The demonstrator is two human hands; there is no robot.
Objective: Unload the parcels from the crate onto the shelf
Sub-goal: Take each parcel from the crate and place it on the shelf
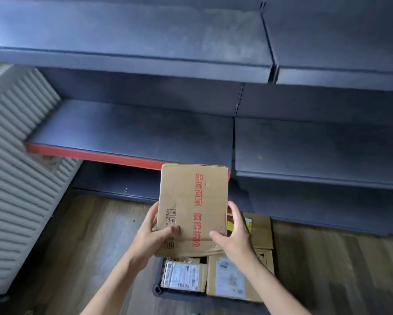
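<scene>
I hold a brown cardboard parcel [193, 208] with red printed characters in the air, above the crate and in front of the shelf. My left hand [153, 234] grips its lower left edge, thumb on top. My right hand [233, 235] grips its lower right edge. Below it, the dark crate [158, 288] on the floor holds several more cardboard parcels, among them a small labelled box [183, 277] and a larger labelled one [230, 278]. The dark grey shelf [132, 130] with a red front edge lies bare just beyond the held parcel.
A second shelf bay [316, 146] stands to the right, and an upper shelf [127, 42] runs above. Grey ribbed foam panels [13, 155] lean at the left. The floor [77, 246] is wood plank.
</scene>
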